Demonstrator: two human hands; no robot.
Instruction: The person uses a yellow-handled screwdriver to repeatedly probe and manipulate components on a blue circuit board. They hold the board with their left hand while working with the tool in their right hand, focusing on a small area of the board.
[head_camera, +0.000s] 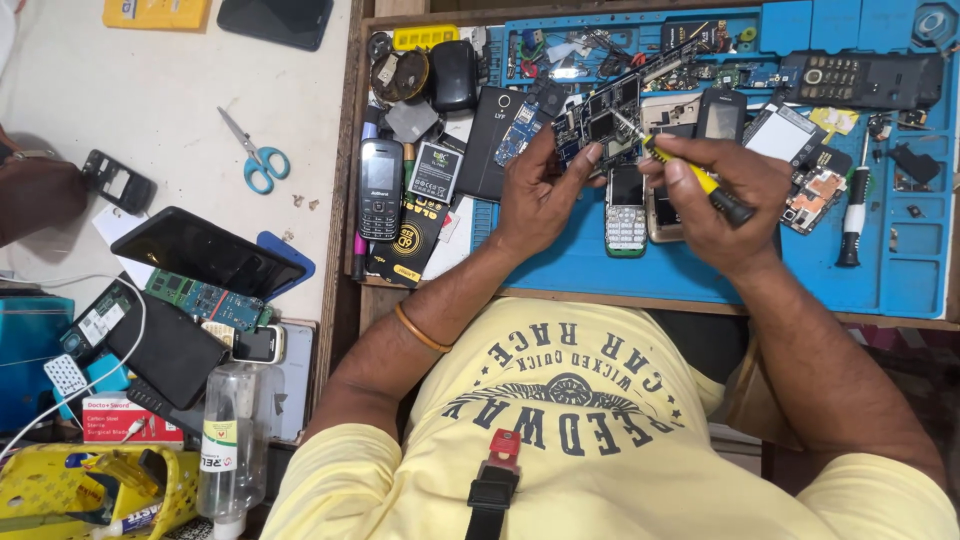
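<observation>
A phone circuit board (608, 120) is pinched in the left hand (540, 195) while a yellow-handled screwdriver (690, 172) is gripped tightly by the right hand (725, 205), its tip touching the board, above a blue repair mat (900, 270).

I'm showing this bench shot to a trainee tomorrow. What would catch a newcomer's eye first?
First, the two hands over the blue work mat: the left hand holds a dark circuit board, while the right hand presses a yellow-handled screwdriver onto it. Next, the clutter of phones and parts around them, such as a black keypad phone to the left. Blue-handled scissors lie apart on the white surface.
</observation>
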